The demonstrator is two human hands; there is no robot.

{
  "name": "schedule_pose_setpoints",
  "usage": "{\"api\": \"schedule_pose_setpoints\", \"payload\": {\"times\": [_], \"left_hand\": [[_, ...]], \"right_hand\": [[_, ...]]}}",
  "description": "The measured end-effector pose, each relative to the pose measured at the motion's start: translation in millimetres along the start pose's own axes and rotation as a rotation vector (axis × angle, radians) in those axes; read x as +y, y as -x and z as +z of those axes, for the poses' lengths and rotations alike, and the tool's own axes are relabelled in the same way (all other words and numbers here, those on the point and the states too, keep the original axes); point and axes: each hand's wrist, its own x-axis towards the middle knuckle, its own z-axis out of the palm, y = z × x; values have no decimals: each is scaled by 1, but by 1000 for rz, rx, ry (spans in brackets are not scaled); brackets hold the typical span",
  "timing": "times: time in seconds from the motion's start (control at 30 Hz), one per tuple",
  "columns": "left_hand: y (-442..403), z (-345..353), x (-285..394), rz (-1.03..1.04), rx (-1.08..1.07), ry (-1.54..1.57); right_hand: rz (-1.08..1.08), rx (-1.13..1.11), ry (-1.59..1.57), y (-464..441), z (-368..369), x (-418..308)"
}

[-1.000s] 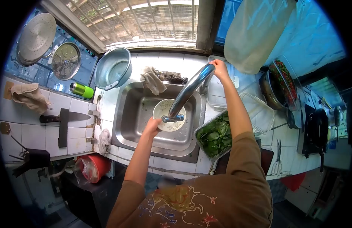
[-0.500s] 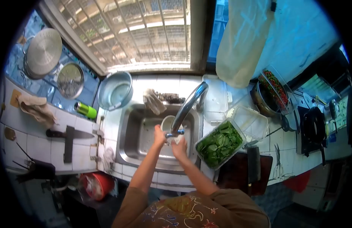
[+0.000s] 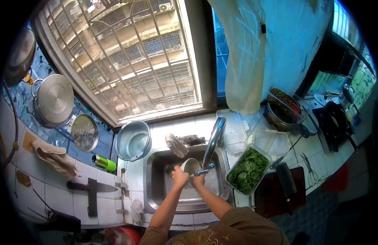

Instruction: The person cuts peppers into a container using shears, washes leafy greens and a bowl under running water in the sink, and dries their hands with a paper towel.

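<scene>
My left hand [image 3: 180,176] is closed on the left rim of a pale bowl [image 3: 191,165], which is tilted over the steel sink [image 3: 154,196]. My right hand [image 3: 198,181] is at the bowl's lower right side, its fingers partly hidden behind the tap's handle. A curved chrome faucet [image 3: 216,136] rises just right of the bowl, its spout end close to my right hand. A light cloth or glove [image 3: 176,145] lies on the sink's back edge, beside a dark scrubber [image 3: 192,140].
A plastic box of green leaves [image 3: 248,171] stands right of the sink, near a cleaver [image 3: 285,179] on a dark cutting board [image 3: 274,200]. A grey-blue basin [image 3: 133,141] sits at the back left. Knives [image 3: 92,190] hang on the left wall, near a green bottle [image 3: 103,163].
The camera view has tilted up and shifted left, so more window shows. Both hands stay at the bowl, which is now seen more openly beside the faucet.
</scene>
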Motion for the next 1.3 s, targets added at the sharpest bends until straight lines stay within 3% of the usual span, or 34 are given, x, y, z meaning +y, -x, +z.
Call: {"api": "schedule_pose_setpoints", "payload": {"times": [0.03,0.1,0.13,0.2,0.23,0.27,0.33,0.4,0.43,0.5,0.57,0.6,0.67,0.73,0.8,0.87,0.9,1.0,1.1,1.17,1.23,1.3], "left_hand": [[-1,3,-1,21,26,-62],[3,-8,-1,54,-27,-92],[5,-13,-4,69,-77,-126],[-3,-17,-13,33,-184,-90],[-1,-23,-9,-84,-292,12],[2,-28,-6,-203,-404,106],[4,-29,0,-161,-432,42],[10,-15,10,109,-153,-330],[19,-10,16,193,-104,-359],[29,3,23,376,-141,-539],[13,36,-5,925,51,-306],[26,39,8,1061,211,-608],[25,49,18,1051,95,-630],[-9,53,28,975,-281,-497],[-67,66,9,696,-579,-148],[-91,66,-8,302,-856,530],[-89,67,-10,310,-871,525],[-72,65,-27,35,-818,938],[-67,80,-48,193,-564,1135],[-56,87,-51,496,-226,859],[-33,82,-54,864,297,160],[-9,68,-54,1038,594,-157]], "right_hand": [[-2,16,-6,15,-5,-6],[379,-535,-271,54,-33,-28],[378,-525,-273,41,-35,-22],[-524,-326,345,6,-45,-12],[-658,-374,368,3,-56,-27],[-649,-362,359,3,-52,-26],[-491,-345,126,0,-34,-21],[-248,-359,25,-13,2,12],[-280,-396,21,-14,12,34],[-366,-331,-52,17,-9,11],[-371,-348,-4,25,-10,5],[-368,-356,14,27,-12,6],[-369,-374,58,30,-16,10],[-386,-398,105,30,-19,16],[-422,-423,184,29,-22,18],[-492,-445,305,28,-20,15],[-542,-442,382,26,-20,11],[-877,-307,801,19,-10,-6],[-1274,200,1561,13,16,-20],[-1335,444,1836,15,31,-27],[-1315,551,1967,19,43,-29],[-1339,343,1727,29,39,-25]]}}
